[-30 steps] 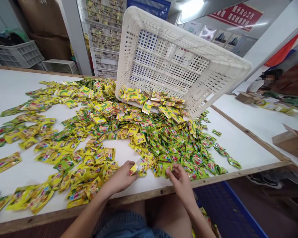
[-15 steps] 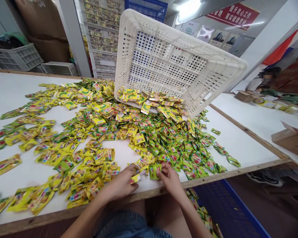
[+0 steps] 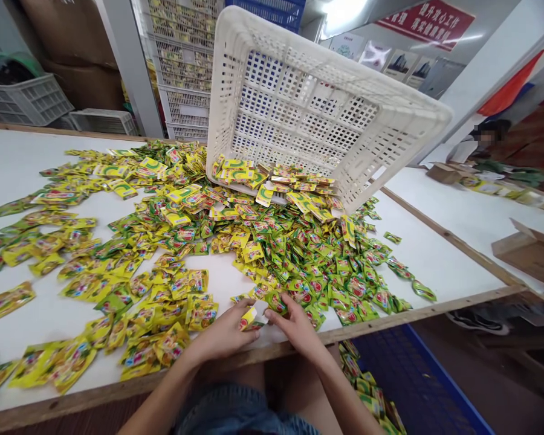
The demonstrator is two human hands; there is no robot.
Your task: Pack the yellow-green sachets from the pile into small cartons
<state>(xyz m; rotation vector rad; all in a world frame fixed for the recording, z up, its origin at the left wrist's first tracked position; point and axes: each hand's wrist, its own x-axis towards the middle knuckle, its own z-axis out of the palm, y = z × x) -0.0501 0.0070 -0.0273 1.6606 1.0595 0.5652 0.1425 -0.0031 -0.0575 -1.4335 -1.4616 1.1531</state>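
My left hand (image 3: 229, 329) is closed around a small yellow carton (image 3: 246, 318) at the near edge of the table. The carton's white flap (image 3: 260, 314) stands open and points right. My right hand (image 3: 297, 326) is just beside it, its thumb close to the flap. Between that thumb and the fingers is a green sachet (image 3: 275, 301), partly covered by the hand. A large heap of green sachets (image 3: 308, 260) lies beyond my right hand, and yellow sachets (image 3: 163, 314) spread out to the left.
A white plastic crate (image 3: 299, 78) lies tipped towards me on the heap, with flat yellow cartons (image 3: 238, 172) at its mouth. Below the table edge, a blue crate (image 3: 435, 374) holds more packs. A person (image 3: 476, 142) is at the far right, near an open cardboard box (image 3: 532, 251).
My right hand has moved left and slightly up with the green sachet, closer to the carton's open end. The left hand has shifted only slightly and still grips the carton.
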